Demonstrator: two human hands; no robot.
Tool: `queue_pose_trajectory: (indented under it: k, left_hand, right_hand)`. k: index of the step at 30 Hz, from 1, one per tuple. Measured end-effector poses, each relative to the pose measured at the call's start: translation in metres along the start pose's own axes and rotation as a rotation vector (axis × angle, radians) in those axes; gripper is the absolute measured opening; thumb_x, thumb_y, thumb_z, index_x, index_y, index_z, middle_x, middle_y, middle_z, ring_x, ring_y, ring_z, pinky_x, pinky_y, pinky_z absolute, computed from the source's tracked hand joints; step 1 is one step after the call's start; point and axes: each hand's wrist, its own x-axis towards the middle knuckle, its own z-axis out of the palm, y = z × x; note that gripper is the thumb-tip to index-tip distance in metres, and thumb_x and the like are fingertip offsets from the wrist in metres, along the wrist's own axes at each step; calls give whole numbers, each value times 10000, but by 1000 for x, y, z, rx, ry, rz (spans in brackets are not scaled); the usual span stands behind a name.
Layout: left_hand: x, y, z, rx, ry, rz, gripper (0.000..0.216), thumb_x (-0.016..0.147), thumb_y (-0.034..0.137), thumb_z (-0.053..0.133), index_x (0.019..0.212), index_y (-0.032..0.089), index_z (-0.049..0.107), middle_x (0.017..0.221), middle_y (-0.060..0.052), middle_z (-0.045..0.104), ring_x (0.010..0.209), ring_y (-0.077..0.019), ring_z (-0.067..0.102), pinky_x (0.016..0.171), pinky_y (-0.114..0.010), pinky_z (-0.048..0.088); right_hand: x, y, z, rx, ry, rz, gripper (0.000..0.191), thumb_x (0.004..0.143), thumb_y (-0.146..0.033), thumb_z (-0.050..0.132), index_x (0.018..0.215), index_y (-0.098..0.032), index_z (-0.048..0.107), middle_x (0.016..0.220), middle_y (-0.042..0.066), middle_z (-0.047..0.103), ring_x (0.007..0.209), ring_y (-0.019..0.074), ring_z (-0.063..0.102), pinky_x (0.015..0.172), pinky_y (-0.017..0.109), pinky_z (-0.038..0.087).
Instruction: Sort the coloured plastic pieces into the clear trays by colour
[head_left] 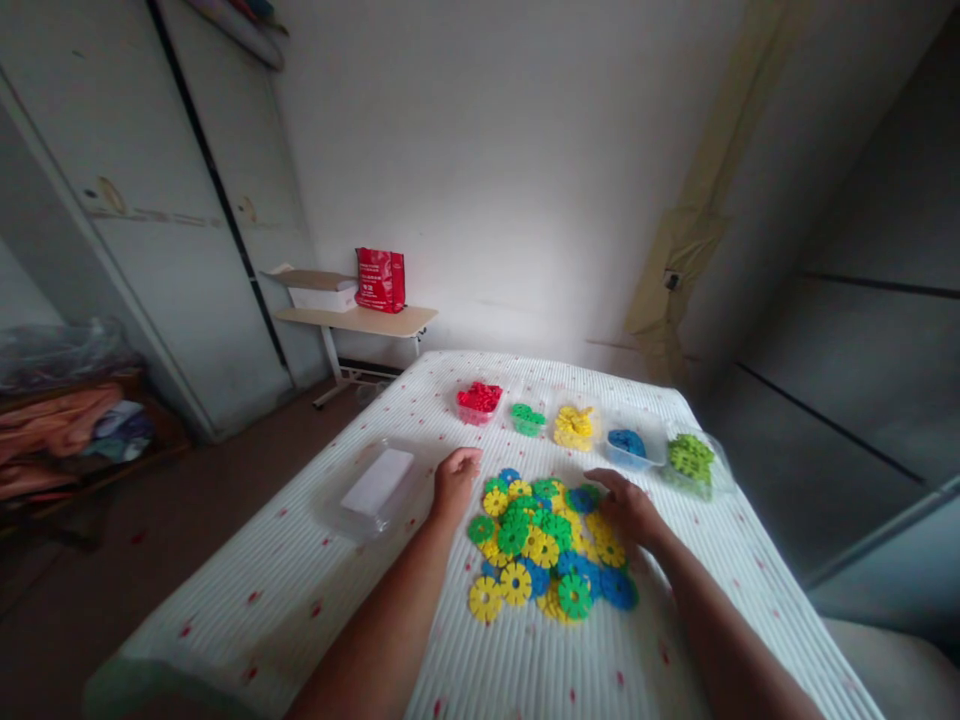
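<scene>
A heap of flower-shaped plastic discs (532, 530) in yellow, green and blue lies on the bed-like surface between my hands. My left hand (455, 482) hovers at the heap's upper left, its fingers loosely curved and pointing right, with nothing visible in them. Over the heap's right edge, my right hand (630, 508) reaches in with fingers apart, close to blue and yellow discs; its underside is hidden. Beyond the heap stand clear tubs holding red pieces (480, 397), green pieces (529, 418), yellow pieces (574, 426), blue pieces (627, 443) and light green pieces (691, 457).
To the left of my left hand is a clear plastic tray (379, 525) with a white rectangular piece (379, 481) on it. A striped white cover (360, 640) with red spots spans the surface. At the back left, a small table (390, 321) bears a red bag (381, 281).
</scene>
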Motion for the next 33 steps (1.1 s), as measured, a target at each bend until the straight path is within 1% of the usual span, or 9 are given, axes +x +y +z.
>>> queue_pose_trajectory:
  k: [2, 4, 8, 13, 16, 19, 23, 28, 33]
  left_hand:
    - [-1, 1, 0, 0, 0, 1, 273, 653, 381, 598, 773, 144, 664, 721, -47, 679, 657, -168, 605, 594, -264, 484]
    - [-1, 1, 0, 1, 0, 4, 270, 656, 375, 598, 775, 143, 667, 728, -49, 680, 660, -167, 605, 598, -262, 481]
    - [0, 0, -1, 5, -4, 7, 259, 661, 359, 587, 779, 144, 669, 738, -48, 678, 671, -162, 602, 613, -259, 476]
    - [1, -3, -1, 10, -13, 11, 259, 643, 353, 584, 771, 144, 668, 734, -51, 678, 683, -174, 605, 615, -269, 476]
    - [2, -4, -1, 10, -12, 14, 257, 648, 353, 580, 774, 147, 669, 756, -56, 681, 714, -182, 612, 632, -277, 483]
    - [2, -4, -1, 11, -13, 17, 253, 647, 352, 583, 771, 148, 668, 769, -58, 683, 732, -184, 616, 644, -278, 487]
    - [1, -4, -1, 17, -18, 20, 250, 651, 345, 579, 774, 146, 669, 749, -53, 681, 697, -175, 610, 630, -274, 484]
    - [1, -4, -1, 20, -16, 26, 248, 664, 335, 564, 780, 142, 670, 759, -54, 684, 706, -177, 612, 628, -272, 486]
    - [1, -4, -1, 25, -18, 34, 231, 666, 319, 564, 776, 146, 672, 755, -47, 685, 708, -176, 611, 632, -270, 486]
  right_hand:
    - [0, -3, 2, -58, -22, -37, 524, 633, -64, 469, 1110, -212, 626, 1186, 60, 624, 1046, 198, 593, 901, 296, 446]
    - [-1, -5, 3, -97, -21, -52, 522, 635, -71, 476, 1112, -218, 628, 1185, 61, 623, 1062, 202, 585, 911, 298, 437]
    - [-1, -4, 0, -91, 49, 23, 443, 638, -125, 509, 1054, -201, 643, 1044, 69, 673, 920, 201, 634, 796, 271, 476]
    - [-1, -4, -8, 3, 223, 134, 171, 716, -255, 484, 802, -190, 617, 699, 39, 665, 632, 175, 613, 608, 258, 455]
    - [-3, -16, -11, 233, 139, 104, 201, 776, -382, 466, 766, -202, 553, 540, -19, 562, 497, 140, 544, 506, 233, 416]
    - [-6, -29, -10, 312, -26, 20, 208, 794, -401, 449, 725, -212, 500, 540, -42, 521, 464, 117, 515, 476, 218, 393]
    - [-6, -30, -11, 146, -60, -47, 181, 790, -355, 434, 683, -215, 471, 579, -32, 534, 514, 118, 522, 494, 214, 377]
    - [-6, -20, -18, 21, -126, -20, 159, 793, -295, 417, 706, -205, 515, 606, -10, 583, 556, 125, 550, 514, 207, 372]
    - [-7, -8, -24, -148, -31, 59, 136, 785, -257, 475, 706, -202, 571, 602, 1, 603, 536, 126, 541, 517, 213, 345]
